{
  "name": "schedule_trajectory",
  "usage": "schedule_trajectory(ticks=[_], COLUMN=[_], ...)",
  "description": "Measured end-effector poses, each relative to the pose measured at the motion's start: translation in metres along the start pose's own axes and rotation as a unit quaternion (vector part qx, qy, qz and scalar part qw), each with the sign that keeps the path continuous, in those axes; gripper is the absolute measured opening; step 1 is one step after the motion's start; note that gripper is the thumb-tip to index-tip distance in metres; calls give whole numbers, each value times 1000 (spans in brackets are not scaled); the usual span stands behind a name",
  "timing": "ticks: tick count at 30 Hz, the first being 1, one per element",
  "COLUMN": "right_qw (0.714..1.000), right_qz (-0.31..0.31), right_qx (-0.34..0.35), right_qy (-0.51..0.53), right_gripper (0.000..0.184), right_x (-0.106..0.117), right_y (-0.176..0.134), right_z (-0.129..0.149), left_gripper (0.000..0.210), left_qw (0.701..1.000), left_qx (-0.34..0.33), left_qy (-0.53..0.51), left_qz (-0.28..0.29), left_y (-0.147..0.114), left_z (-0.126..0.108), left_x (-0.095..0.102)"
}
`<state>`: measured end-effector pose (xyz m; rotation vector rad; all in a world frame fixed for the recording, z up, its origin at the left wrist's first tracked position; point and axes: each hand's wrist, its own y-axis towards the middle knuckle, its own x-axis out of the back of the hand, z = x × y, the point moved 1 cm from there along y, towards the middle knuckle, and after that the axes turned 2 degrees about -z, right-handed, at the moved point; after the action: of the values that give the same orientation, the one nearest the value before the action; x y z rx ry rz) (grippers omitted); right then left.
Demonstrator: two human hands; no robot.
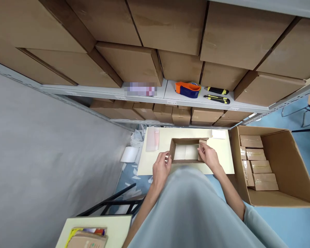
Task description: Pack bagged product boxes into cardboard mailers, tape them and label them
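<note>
An open cardboard box (172, 148) stands on the pale table close in front of my body. My left hand (161, 168) is at its left end, with curled fingers against the wall near the front corner. At the right end, my right hand (208, 157) grips a folded-in flap or end wall between thumb and fingers. Inside the box a whitish surface with a seam shows; I cannot tell whether it is the bottom or something lying there. Behind the left hand lies a translucent pinkish sheet or sleeve (152, 139). A small white pad (218, 134) lies at the table's back right.
A large open carton (297, 155) holding several small taped boxes stands right of the table (142, 165). Shelves of cartons rise ahead, with a tape dispenser (188, 90) and utility knives (217, 99). Left are a grey wall (49, 148), scattered paper and a white roll (129, 154).
</note>
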<state>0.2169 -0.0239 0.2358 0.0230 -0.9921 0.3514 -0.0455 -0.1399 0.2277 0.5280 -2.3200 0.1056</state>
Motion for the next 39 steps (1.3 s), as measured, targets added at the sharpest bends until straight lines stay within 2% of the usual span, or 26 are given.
schedule_trajectory(ticks=[4,7,9,11,13,15,18,20,22,23,25,27,31,35,39], right_qw=[997,996,996,995,994,994,997,998,994,993,995,997,995,992,988], right_qz=[41,66,77,86,95,99,57,-19,-74,-79,-56,-37,-31,-10,-42], right_qx=[57,60,52,47,46,50,28,-18,-44,-42,-27,-22,-40,-74,-100], right_qy=[12,-8,-18,-23,-18,0,34,54,70,74,73,70,90,101,114], right_gripper=[55,64,66,65,60,51,33,39,55,61,60,53,41,29,28], right_x=[-2,-5,-6,-7,-7,-4,7,18,28,31,33,30,16,3,-1], right_y=[26,41,44,44,40,33,24,20,18,18,18,17,13,3,-10], right_z=[3,4,4,2,-1,-5,-12,-18,-25,-28,-34,-39,-45,-43,-32], left_gripper=[25,30,34,37,40,45,48,54,67,74,83,76,44,38,29], left_qw=[1000,1000,998,990,979,973,976,982,990,993,996,996,991,985,986], left_qx=[3,-9,-37,-80,-114,-127,-120,-96,-64,-50,-35,-39,-32,18,34], left_qy=[16,5,-16,-31,-31,-24,-15,-19,-25,-24,-16,-6,-22,-88,-113], left_qz=[-10,12,50,110,166,191,182,163,124,103,75,80,131,145,122], left_y=[-2,0,2,5,6,6,5,4,5,6,10,15,24,27,32], left_z=[0,-1,-3,-5,-6,-6,-2,3,8,10,15,19,24,23,19], left_x=[1,-1,-3,-7,-12,-17,-24,-26,-27,-27,-26,-27,-35,-43,-38])
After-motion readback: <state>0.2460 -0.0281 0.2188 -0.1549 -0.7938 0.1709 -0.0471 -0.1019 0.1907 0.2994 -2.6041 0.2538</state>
